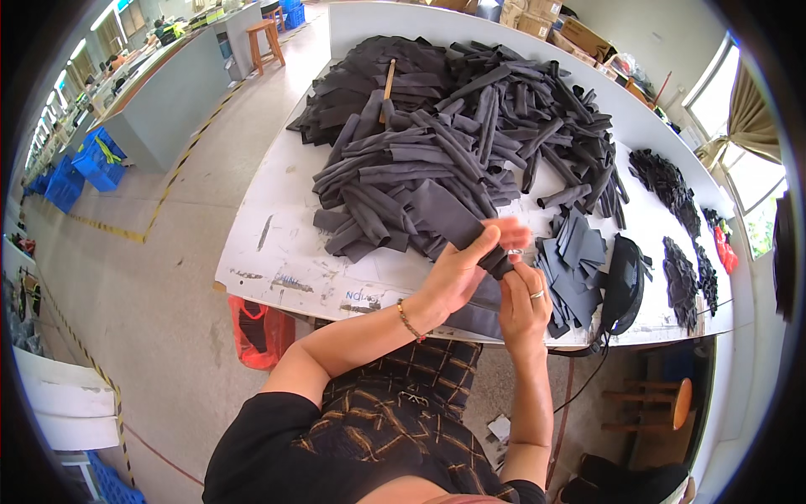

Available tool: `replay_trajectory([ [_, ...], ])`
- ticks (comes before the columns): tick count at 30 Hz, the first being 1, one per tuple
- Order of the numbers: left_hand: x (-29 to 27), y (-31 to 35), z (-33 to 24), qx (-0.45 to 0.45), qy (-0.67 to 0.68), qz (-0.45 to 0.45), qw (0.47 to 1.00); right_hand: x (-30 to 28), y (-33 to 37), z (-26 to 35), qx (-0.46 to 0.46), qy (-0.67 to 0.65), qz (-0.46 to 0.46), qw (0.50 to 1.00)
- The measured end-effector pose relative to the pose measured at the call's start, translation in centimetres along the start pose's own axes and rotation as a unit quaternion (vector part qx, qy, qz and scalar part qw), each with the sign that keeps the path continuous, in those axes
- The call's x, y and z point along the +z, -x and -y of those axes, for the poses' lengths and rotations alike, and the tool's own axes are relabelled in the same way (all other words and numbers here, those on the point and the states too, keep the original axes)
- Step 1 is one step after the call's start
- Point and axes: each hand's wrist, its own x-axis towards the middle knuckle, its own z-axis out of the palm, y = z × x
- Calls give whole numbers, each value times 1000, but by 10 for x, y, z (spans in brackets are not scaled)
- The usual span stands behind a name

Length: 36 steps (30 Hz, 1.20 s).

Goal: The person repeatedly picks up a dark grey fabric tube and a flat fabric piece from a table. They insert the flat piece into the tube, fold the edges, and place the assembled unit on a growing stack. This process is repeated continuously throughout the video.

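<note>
A dark grey fabric strip (449, 217) stretches over the near side of a heap, with one end between my hands. My left hand (460, 273) grips this strip near that end, thumb on top; its fingertips are smeared by motion. Below and right of it, my right hand (525, 307), a ring on one finger, pinches the strip's near end. Beyond my hands lies a big heap of dark grey fabric strips (411, 160), many of them folded or rolled. Next to my right hand is a loose stack of flat dark grey pieces (571, 265).
Near the white table's (277, 244) right edge sits a black pouch-like object (623, 286) with a cord. Smaller dark piles (678, 281) lie farther right. A wooden stick (389, 88) rests on the heap. Below are a red bag (262, 332) and a wooden stool (682, 405).
</note>
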Motion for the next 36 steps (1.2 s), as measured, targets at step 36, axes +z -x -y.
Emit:
replay_trajectory([
  [36, -16, -9, 9, 81, -21, 14, 996, 14, 18, 6, 358, -268, -88, 890],
])
